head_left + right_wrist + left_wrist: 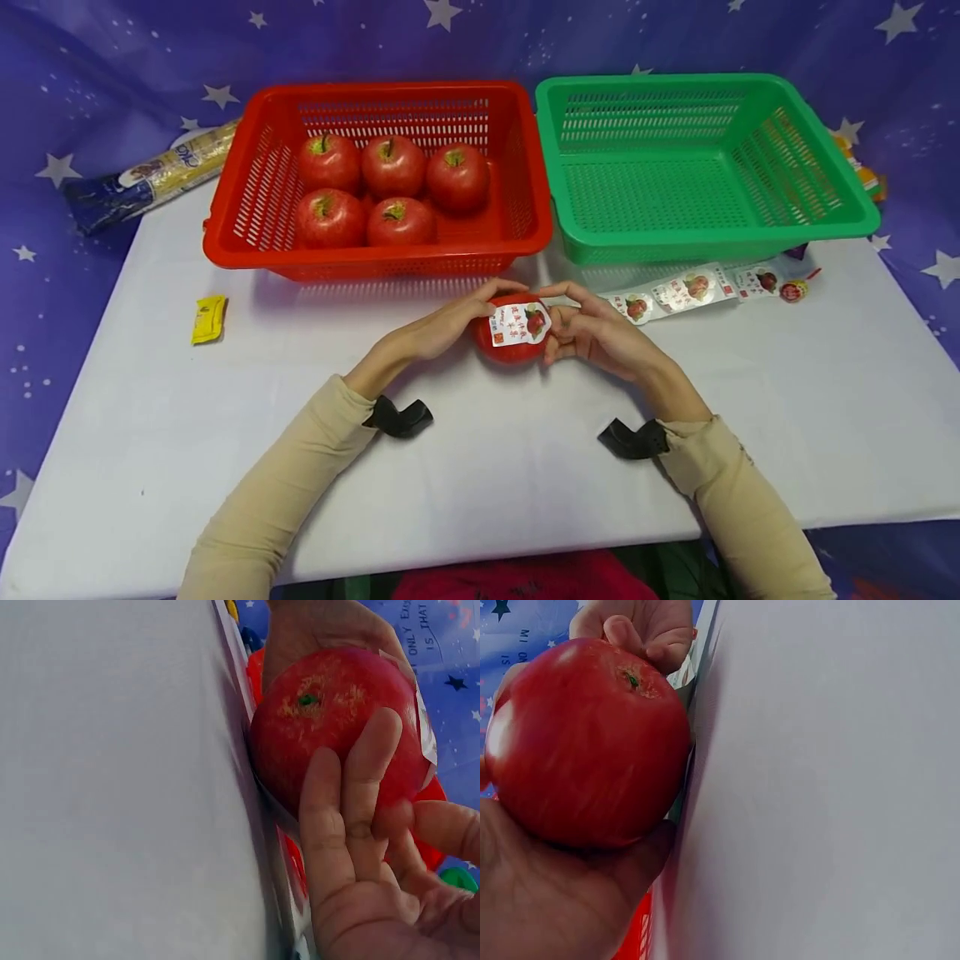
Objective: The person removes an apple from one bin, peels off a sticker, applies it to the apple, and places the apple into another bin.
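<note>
- Red skin with a white printed label (517,323) on its upper face: that is the apple (513,353) in hand, held in front of the red basket over the bench (225,467); I cannot tell whether its underside touches the cloth.
- Left hand (444,327): its grip is wrapped round the apple's side, palm cupping it, and bears the hold.
- Right hand (600,335): its grip is loose, with fairly straight fingers laid against the opposite side, beside the label's edge.
- Step in hand, as I judge it: fixing the label to the fruit. One edge seems to stand off the skin in the right wrist view.
- Next move, to my mind, calls for a steady left hold while the right fingers press that edge flat, without creasing it.
- Five apples (393,167) sit in the red basket (397,258), no labels showing.
- More labels lie on a strip (693,290) before the green basket (712,242), which looks a likely place for finished fruit.
</note>
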`<state>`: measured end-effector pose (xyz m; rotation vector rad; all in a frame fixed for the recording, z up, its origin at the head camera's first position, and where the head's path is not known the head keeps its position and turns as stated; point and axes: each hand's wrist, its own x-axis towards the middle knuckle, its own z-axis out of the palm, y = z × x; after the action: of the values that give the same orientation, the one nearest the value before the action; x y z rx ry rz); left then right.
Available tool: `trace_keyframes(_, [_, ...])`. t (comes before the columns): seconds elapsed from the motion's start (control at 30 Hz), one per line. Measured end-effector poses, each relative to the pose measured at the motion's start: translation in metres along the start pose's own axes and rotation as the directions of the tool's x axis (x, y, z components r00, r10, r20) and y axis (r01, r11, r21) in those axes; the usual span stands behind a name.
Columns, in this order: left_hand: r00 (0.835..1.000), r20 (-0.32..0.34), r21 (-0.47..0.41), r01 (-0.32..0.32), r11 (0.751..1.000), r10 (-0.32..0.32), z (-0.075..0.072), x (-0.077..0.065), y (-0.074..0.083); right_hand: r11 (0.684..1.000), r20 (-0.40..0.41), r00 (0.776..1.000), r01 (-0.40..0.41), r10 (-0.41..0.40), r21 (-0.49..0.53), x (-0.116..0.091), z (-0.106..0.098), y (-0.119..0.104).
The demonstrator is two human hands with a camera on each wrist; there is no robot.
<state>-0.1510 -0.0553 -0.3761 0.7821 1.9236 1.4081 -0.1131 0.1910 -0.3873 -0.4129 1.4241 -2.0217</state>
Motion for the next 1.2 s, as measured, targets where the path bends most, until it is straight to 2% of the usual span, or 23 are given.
trace_keyframes(0.07, [1.000, -0.022, 0.026, -0.010, 1.000, 0.010, 0.001, 0.000, 0.000, 0.996, -0.045, 0.999, 0.008, -0.012, -0.094, -0.001, 0.003, -0.003])
trace_keyframes(0.13, [0.999, -0.035, 0.058, -0.019, 0.998, 0.021, 0.002, 0.000, 0.003, 0.967, -0.112, 0.992, 0.019, -0.049, -0.254, -0.001, 0.008, -0.006])
trace_keyframes(0.23, [0.998, -0.025, 0.111, -0.052, 0.992, 0.055, 0.004, 0.001, 0.008, 0.863, -0.213, 0.969, 0.003, -0.128, -0.504, -0.002, 0.016, -0.010])
trace_keyframes(0.3, [0.997, -0.003, 0.138, -0.078, 0.987, 0.079, 0.005, 0.002, 0.012, 0.816, -0.251, 0.957, -0.024, -0.149, -0.578, -0.001, 0.020, -0.012])
trace_keyframes(0.37, [0.995, 0.024, 0.192, -0.101, 0.976, 0.098, 0.005, 0.003, 0.016, 0.812, -0.245, 0.962, -0.046, -0.122, -0.582, -0.001, 0.022, -0.013])
trace_keyframes(0.47, [0.991, 0.061, 0.323, -0.132, 0.937, 0.118, 0.002, 0.000, 0.030, 0.847, -0.198, 0.979, -0.062, -0.052, -0.528, -0.002, 0.024, -0.013])
trace_keyframes(0.53, [0.985, 0.084, 0.396, -0.171, 0.902, 0.149, -0.001, -0.003, 0.048, 0.858, -0.173, 0.985, -0.066, -0.027, -0.510, -0.002, 0.026, -0.012])
trace_keyframes(0.6, [0.977, 0.087, 0.453, -0.211, 0.866, 0.193, -0.005, -0.001, 0.070, 0.855, -0.166, 0.986, -0.072, -0.017, -0.514, -0.003, 0.027, -0.012])
trace_keyframes(0.67, [0.973, 0.059, 0.512, -0.221, 0.830, 0.223, -0.011, 0.011, 0.091, 0.829, -0.177, 0.984, -0.080, -0.022, -0.553, -0.004, 0.028, -0.012])
trace_keyframes(0.73, [0.980, 0.003, 0.576, -0.164, 0.801, 0.199, -0.017, 0.032, 0.105, 0.781, -0.194, 0.980, -0.088, -0.044, -0.619, -0.006, 0.028, -0.013])
trace_keyframes(0.77, [0.985, -0.029, 0.621, -0.116, 0.775, 0.171, -0.020, 0.046, 0.110, 0.759, -0.199, 0.979, -0.088, -0.055, -0.645, -0.007, 0.028, -0.015])
trace_keyframes(0.87, [0.994, -0.106, 0.713, 0.059, 0.699, 0.025, -0.027, 0.084, 0.117, 0.703, -0.207, 0.975, -0.093, -0.079, -0.705, -0.011, 0.031, -0.018])
trace_keyframes(0.9, [0.992, -0.120, 0.734, 0.107, 0.670, -0.027, -0.028, 0.094, 0.118, 0.687, -0.204, 0.976, -0.095, -0.079, -0.721, -0.012, 0.032, -0.020])
trace_keyframes(0.93, [0.989, -0.129, 0.750, 0.145, 0.645, -0.073, -0.029, 0.103, 0.115, 0.683, -0.197, 0.978, -0.101, -0.064, -0.723, -0.013, 0.034, -0.019])
trace_keyframes(1.0, [0.978, -0.147, 0.777, 0.208, 0.594, -0.150, -0.030, 0.114, 0.112, 0.663, -0.186, 0.982, -0.115, -0.037, -0.739, -0.014, 0.037, -0.019])
trace_keyframes(1.1, [0.968, -0.163, 0.791, 0.243, 0.562, -0.189, -0.029, 0.121, 0.108, 0.589, -0.176, 0.984, -0.126, -0.029, -0.799, -0.019, 0.040, -0.024])
trace_keyframes(1.2, [0.967, -0.165, 0.790, 0.247, 0.562, -0.192, -0.028, 0.119, 0.107, 0.516, -0.149, 0.989, -0.117, -0.021, -0.849, -0.028, 0.043, -0.034])
